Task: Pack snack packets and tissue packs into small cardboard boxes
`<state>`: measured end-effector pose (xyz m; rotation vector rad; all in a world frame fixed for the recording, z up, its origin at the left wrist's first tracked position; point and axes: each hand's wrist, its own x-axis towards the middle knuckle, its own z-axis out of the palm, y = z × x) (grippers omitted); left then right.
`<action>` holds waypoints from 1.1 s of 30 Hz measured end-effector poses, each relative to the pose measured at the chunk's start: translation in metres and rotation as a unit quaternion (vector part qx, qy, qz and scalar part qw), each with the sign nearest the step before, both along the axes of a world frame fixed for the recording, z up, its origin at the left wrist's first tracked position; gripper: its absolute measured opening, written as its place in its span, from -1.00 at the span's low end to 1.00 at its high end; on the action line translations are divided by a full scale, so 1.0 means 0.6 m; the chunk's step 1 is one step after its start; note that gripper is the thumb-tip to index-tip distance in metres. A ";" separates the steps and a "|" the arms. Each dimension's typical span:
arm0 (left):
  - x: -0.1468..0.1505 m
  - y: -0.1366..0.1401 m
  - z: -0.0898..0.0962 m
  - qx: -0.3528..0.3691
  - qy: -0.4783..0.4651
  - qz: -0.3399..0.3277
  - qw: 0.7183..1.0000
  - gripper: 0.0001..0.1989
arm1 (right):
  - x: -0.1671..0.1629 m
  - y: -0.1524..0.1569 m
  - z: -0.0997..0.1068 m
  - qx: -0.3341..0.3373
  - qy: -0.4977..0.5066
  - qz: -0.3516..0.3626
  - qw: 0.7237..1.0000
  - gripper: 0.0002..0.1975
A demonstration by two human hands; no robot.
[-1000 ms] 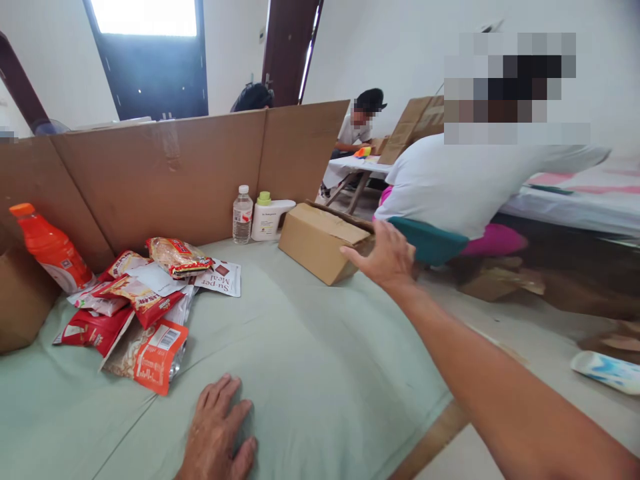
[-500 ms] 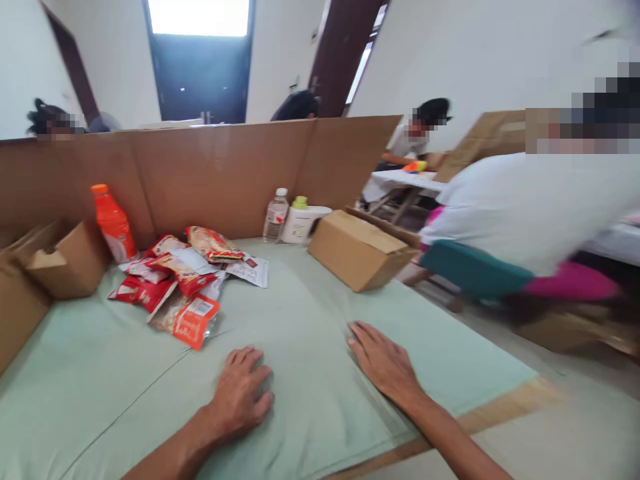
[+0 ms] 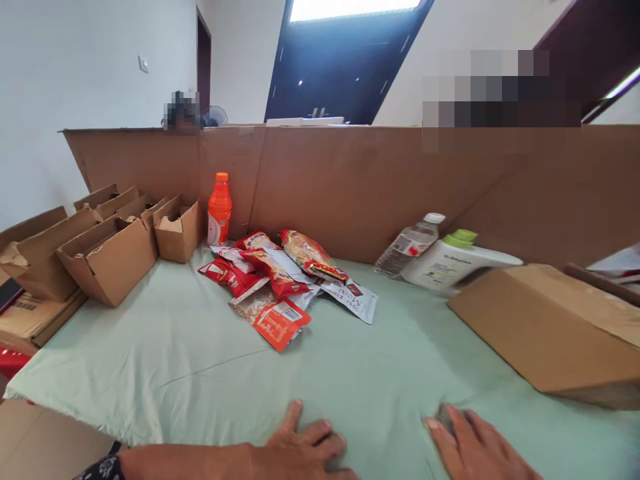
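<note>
My left hand [image 3: 307, 447] rests palm down on the light green cloth [image 3: 200, 407] at the near edge, its fingers apart and holding nothing. To its right, my right hand [image 3: 480, 443] also lies on the cloth with fingers stretched out; part of it falls below the frame. A darker patch shows by its fingertips, perhaps shadow. Beyond the left hand lies a pile of snack packets: a red packet [image 3: 233, 279], a clear and orange packet [image 3: 280, 323], a patterned packet [image 3: 307, 253] and a silver pouch [image 3: 357, 300]. Neither hand touches them.
An orange bottle [image 3: 219, 210] stands behind the pile. A clear plastic bottle [image 3: 410, 247] and a white bottle with green cap [image 3: 447, 263] stand right, beside a cardboard box [image 3: 545, 327]. Several open cardboard boxes [image 3: 113, 260] line the left. A cardboard wall [image 3: 340, 187] closes the back.
The view has swung left, bringing more boxes at the left into sight. Both hands now sit lower in the picture, still on the cloth. The packets look unmoved.
</note>
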<state>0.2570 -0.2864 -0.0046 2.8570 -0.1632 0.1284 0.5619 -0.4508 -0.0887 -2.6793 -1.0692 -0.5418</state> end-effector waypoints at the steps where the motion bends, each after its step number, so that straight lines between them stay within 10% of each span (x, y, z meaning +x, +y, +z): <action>1: -0.015 0.009 0.001 -0.022 0.003 -0.008 1.000 -0.67 | -0.026 0.022 0.001 0.003 -0.011 0.033 0.999 -0.51; 7: -0.102 0.125 0.077 -0.197 0.004 0.012 0.980 -0.65 | -0.183 0.142 -0.004 0.050 -0.048 0.226 0.972 -0.54; 12: -0.139 0.294 0.152 -0.131 -0.098 0.257 0.952 -0.67 | -0.236 0.180 -0.004 0.064 -0.030 0.303 0.950 -0.52; 22: -0.071 0.623 0.303 0.013 -0.218 0.562 0.797 -0.31 | -0.229 0.173 0.004 0.081 -0.001 0.302 0.950 -0.56; 33: -0.054 0.646 0.307 0.005 -0.109 0.606 0.788 -0.65 | -0.232 0.178 0.032 0.061 0.065 0.288 0.953 -0.57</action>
